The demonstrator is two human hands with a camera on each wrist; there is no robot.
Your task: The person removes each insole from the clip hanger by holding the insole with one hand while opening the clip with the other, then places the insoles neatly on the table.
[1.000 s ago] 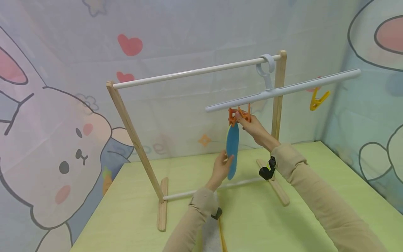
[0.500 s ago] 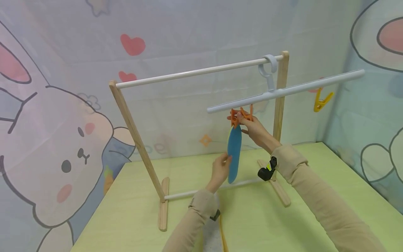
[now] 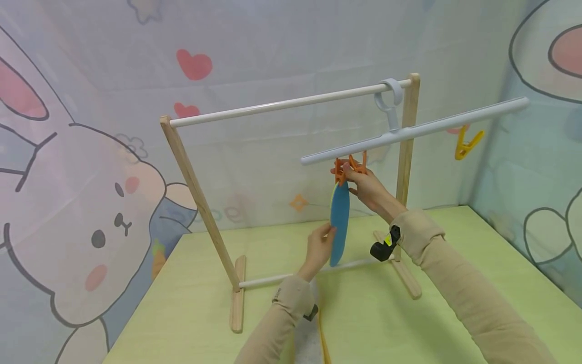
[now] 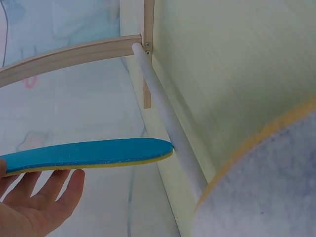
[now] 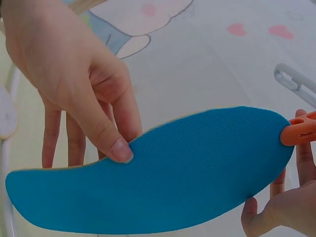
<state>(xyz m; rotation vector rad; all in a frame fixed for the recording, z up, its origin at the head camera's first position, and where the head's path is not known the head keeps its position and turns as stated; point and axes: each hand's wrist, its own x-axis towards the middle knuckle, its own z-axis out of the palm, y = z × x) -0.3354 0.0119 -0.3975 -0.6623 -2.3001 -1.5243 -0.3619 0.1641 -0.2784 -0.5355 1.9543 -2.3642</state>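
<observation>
A blue shoe insole point(image 3: 339, 222) with a yellow underside hangs lengthwise below the grey-white hanger point(image 3: 414, 131). An orange clothespin point(image 3: 339, 174) bites its upper end, also visible in the right wrist view point(image 5: 298, 131). My left hand point(image 3: 320, 247) pinches the insole's long edge, thumb on the blue face and other fingers behind. Up at the clothespin, my right hand point(image 3: 370, 187) grips with thumb and fingers; some of its fingers are behind the insole. A second orange clothespin point(image 3: 360, 164) shows beside that hand, partly covered by it.
The hanger hooks over the white top bar point(image 3: 282, 104) of a wooden rack point(image 3: 200, 207). A yellow clothespin point(image 3: 466, 144) hangs under its right half. A grey piece with a yellow edge point(image 3: 308, 333) lies on the green tabletop point(image 3: 191, 303), below my left forearm.
The insole's lower end has come down slightly and hangs a little straighter. My left hand still holds its edge, and my right hand stays at the orange clothespin.
</observation>
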